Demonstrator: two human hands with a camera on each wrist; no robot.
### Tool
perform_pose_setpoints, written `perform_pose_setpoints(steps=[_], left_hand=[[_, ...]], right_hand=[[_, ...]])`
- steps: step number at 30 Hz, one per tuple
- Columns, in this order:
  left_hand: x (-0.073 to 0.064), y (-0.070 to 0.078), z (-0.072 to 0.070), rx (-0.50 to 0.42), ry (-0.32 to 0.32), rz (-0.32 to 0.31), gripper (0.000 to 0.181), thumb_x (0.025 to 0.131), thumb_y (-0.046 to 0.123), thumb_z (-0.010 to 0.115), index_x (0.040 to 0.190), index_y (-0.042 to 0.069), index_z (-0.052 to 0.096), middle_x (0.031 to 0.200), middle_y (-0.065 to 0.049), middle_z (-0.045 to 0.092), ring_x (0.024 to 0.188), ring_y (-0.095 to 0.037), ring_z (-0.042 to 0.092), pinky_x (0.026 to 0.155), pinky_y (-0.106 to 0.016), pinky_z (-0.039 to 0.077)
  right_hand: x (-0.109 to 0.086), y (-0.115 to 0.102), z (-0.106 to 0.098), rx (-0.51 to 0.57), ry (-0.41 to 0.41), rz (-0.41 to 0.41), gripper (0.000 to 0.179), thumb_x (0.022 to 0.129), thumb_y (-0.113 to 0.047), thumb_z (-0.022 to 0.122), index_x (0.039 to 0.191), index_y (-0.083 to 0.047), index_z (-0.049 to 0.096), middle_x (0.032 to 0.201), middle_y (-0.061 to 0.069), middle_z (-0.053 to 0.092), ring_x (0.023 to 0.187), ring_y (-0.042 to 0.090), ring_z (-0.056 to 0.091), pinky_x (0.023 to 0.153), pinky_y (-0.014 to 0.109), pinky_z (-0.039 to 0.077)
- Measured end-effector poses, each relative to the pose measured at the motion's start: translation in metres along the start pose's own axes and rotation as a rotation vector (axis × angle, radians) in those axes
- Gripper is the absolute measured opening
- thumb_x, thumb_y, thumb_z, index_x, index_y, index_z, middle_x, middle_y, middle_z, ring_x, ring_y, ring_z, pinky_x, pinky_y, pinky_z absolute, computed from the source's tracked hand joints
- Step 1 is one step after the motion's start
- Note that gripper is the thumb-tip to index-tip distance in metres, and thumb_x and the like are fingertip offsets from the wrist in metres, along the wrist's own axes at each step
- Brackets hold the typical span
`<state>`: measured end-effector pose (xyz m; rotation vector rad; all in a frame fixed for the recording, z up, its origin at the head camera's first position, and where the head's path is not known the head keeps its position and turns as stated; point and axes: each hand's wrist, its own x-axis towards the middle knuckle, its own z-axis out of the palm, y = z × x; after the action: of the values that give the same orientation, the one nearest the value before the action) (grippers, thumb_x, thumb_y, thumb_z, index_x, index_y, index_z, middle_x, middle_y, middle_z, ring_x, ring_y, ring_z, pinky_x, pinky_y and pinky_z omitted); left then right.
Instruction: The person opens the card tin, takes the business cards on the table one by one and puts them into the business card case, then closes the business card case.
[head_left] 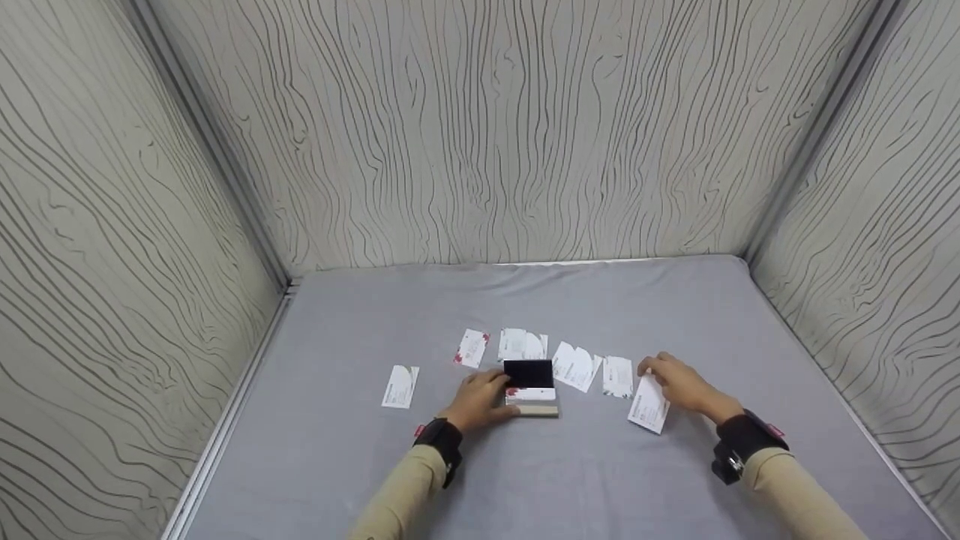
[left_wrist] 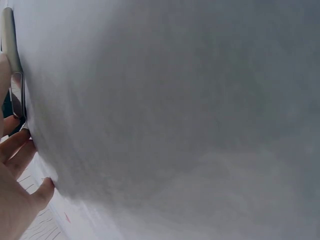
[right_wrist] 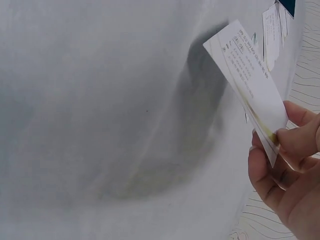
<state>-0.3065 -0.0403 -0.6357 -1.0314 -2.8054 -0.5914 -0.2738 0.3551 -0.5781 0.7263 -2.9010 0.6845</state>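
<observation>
My left hand point(head_left: 478, 401) grips the left side of a business card case point(head_left: 538, 411), thumb at the near edge and fingers farther back. The case's dark lid stands raised, and a card with a red pattern point(head_left: 529, 394) shows inside. In the left wrist view only the beige edge of the case point(left_wrist: 9, 40) and part of the hand appear. To the right, my right hand point(head_left: 681, 384) pinches a white business card point(right_wrist: 247, 75) by one end, between thumb and fingers. This card is tilted above the cloth; a second edge shows beneath it.
A single card point(head_left: 400, 387) lies left of the case. Behind it are a red-patterned card point(head_left: 472, 348) and overlapping cards point(head_left: 516, 343). More overlapping cards point(head_left: 574, 366) and a leaf-patterned card point(head_left: 618, 375) lie between case and right hand. Patterned walls point(head_left: 480, 135) enclose the grey cloth-covered table point(head_left: 360, 465).
</observation>
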Motion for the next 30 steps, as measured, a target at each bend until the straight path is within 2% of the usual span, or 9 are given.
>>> perform_pose_setpoints(steps=[5,10,17,25,30], left_hand=[[0.000,0.000,0.000,0.001,0.003,0.002,0.060,0.089,0.041,0.072,0.130,-0.001,0.060,0.134,-0.016,0.057,0.124,-0.030,0.053,0.102,-0.049,0.041],[0.000,0.001,0.000,-0.001,-0.008,-0.010,0.061,0.089,0.042,0.072,0.131,-0.001,0.059,0.135,-0.015,0.056,0.125,-0.029,0.052,0.104,-0.049,0.039],[0.000,0.000,0.001,0.002,-0.015,-0.029,0.062,0.089,0.044,0.071,0.132,0.000,0.059,0.137,-0.014,0.056,0.126,-0.029,0.052,0.105,-0.049,0.038],[-0.002,0.001,0.000,-0.002,-0.014,-0.032,0.062,0.089,0.044,0.071,0.131,0.001,0.060,0.136,-0.014,0.056,0.126,-0.029,0.052,0.105,-0.049,0.038],[-0.002,0.001,0.000,-0.007,-0.016,-0.035,0.062,0.089,0.044,0.071,0.132,0.001,0.059,0.137,-0.014,0.055,0.125,-0.030,0.052,0.105,-0.049,0.038]], right_hand=[[0.003,-0.003,0.002,0.032,0.001,0.017,0.033,0.078,0.019,0.053,0.101,-0.002,0.061,0.087,0.009,0.054,0.079,0.025,0.053,0.071,0.046,0.049],[0.007,-0.006,0.007,0.038,0.037,-0.007,0.029,0.081,0.021,0.053,0.100,0.000,0.059,0.093,0.012,0.060,0.086,0.032,0.059,0.076,0.050,0.050],[0.015,-0.013,0.014,0.069,0.031,0.001,0.039,0.070,0.024,0.052,0.101,0.001,0.058,0.095,0.012,0.060,0.088,0.031,0.059,0.077,0.048,0.051],[0.024,-0.025,0.023,0.106,0.066,-0.088,0.045,0.062,0.026,0.050,0.100,0.003,0.057,0.097,0.016,0.061,0.090,0.037,0.059,0.079,0.052,0.051],[0.031,-0.032,0.029,0.144,0.071,-0.098,0.048,0.059,0.028,0.049,0.099,0.003,0.057,0.096,0.015,0.061,0.090,0.037,0.060,0.078,0.050,0.051]])
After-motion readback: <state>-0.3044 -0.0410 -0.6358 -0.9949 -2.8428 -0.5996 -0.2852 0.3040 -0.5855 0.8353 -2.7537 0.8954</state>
